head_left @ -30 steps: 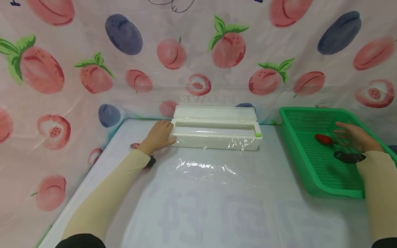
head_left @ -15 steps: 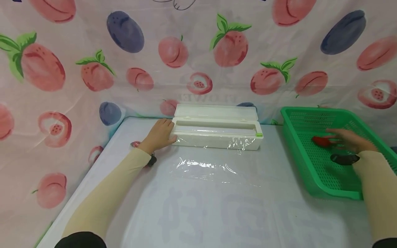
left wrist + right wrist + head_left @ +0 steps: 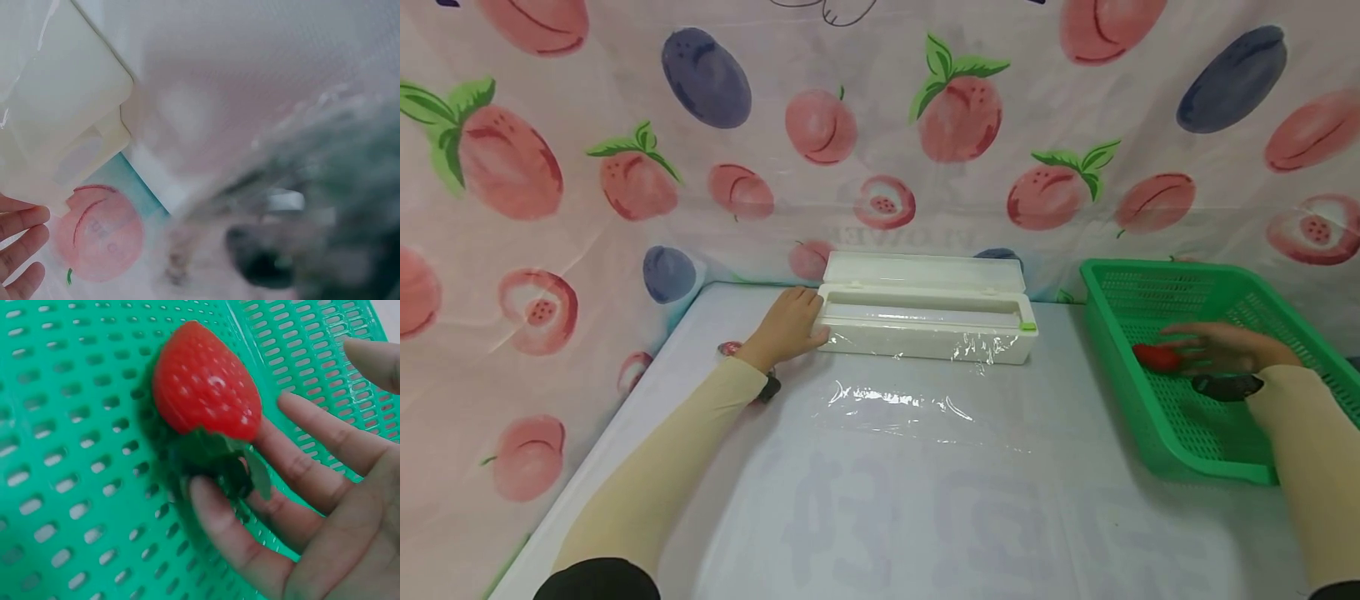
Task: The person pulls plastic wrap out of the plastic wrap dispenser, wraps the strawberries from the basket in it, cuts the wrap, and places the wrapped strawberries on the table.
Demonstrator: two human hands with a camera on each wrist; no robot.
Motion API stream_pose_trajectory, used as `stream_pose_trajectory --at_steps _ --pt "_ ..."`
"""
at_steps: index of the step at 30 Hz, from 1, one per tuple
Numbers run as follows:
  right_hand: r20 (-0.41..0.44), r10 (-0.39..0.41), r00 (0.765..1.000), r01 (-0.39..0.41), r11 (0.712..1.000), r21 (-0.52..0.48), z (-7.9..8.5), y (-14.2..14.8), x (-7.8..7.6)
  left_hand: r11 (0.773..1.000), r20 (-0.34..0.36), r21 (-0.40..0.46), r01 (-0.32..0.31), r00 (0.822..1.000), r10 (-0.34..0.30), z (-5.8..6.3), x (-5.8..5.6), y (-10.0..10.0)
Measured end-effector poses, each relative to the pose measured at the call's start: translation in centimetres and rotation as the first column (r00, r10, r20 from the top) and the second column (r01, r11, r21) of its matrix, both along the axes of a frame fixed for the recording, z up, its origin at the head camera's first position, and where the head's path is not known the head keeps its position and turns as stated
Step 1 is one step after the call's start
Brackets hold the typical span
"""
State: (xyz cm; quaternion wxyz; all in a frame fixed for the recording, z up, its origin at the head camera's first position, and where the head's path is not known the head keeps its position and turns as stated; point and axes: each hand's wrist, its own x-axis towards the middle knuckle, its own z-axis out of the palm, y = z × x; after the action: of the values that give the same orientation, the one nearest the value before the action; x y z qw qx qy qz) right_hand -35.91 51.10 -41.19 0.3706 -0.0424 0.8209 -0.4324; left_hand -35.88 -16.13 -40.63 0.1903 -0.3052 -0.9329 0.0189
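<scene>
In the head view, my left hand [image 3: 786, 327] holds the left end of a white cling film box [image 3: 925, 342], thumb at the front and fingers toward the back. Its lid is up, and clear film hangs over the front onto the table. The left wrist view shows the fingertips [image 3: 39, 219] at the box's edge. My right hand [image 3: 1232, 347] is down inside a green basket [image 3: 1150, 433]. Its spread, relaxed fingers touch a red strawberry [image 3: 206, 381] with green leaves, and the thumb stays apart from it.
Behind my left wrist lies a small reddish thing [image 3: 728, 348], mostly hidden. A blurred dark green and clear shape [image 3: 325, 206] fills the lower right of the left wrist view. A fruit-print sheet [image 3: 880, 125] hangs behind the white table [image 3: 865, 517].
My right hand has moved left inside the basket, and the strawberry has shifted left and slightly nearer with it. My left hand has stayed on the cling film box.
</scene>
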Motion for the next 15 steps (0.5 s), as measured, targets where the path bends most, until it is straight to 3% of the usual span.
stream_pose_trajectory --at_steps 2,4,8,10,15 --pt "0.050 0.050 0.998 -0.047 0.997 -0.059 0.1 0.1 -0.2 1.000 0.002 -0.001 -0.002 1.000 0.002 0.0 0.0 0.0" --pt "0.118 0.114 0.986 -0.091 0.979 -0.184 0.3 0.1 -0.3 1.000 0.005 -0.007 -0.005 1.000 0.005 0.0 0.0 0.1" --pt "0.237 0.245 0.940 -0.121 0.890 -0.440 0.6 -0.2 -0.3 1.000 0.011 -0.011 -0.008 1.000 0.008 0.0 -0.1 0.2" --pt "0.266 0.259 0.929 -0.103 0.868 -0.485 0.7 -0.6 -0.2 1.000 0.008 -0.014 -0.007 1.000 0.007 0.0 -0.1 0.2" --pt "0.257 0.275 0.927 -0.117 0.860 -0.497 0.8 -1.7 0.1 1.000 0.010 -0.017 -0.011 1.000 0.011 0.1 0.0 0.2"
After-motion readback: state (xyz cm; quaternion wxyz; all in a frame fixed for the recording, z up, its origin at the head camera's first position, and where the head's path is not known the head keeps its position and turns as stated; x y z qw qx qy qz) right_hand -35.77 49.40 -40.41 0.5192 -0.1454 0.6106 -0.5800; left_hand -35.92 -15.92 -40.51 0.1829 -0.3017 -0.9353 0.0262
